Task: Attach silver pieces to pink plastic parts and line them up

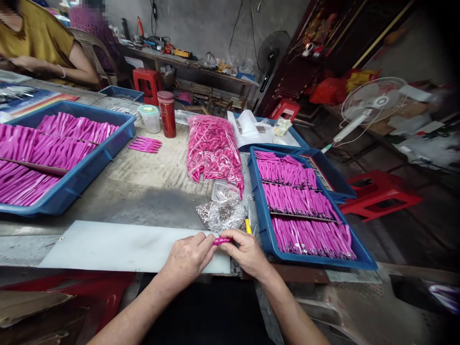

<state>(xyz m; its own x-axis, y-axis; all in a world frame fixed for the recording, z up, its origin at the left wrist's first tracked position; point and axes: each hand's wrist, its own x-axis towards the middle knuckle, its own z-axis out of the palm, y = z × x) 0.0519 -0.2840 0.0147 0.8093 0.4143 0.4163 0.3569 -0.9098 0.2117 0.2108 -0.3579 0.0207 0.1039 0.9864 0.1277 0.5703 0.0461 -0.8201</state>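
Small assembly workshop: worn worktable (143,187) carrying blue trays (82,172) of identical pink parts, a bulk bag (213,151) of more; cluttered bench (187,62) at bare concrete wall, fans, plastic stools.

Left hand (189,258) and right hand (246,251) pinch one pink piece (221,241) over the white board (118,247).

Left hand (189,258), right hand (247,251) — fingertips pinched together

Left hand (189,258) and right hand (246,251) on board (108,247), tray (268,239) just right, bag (214,153) behind
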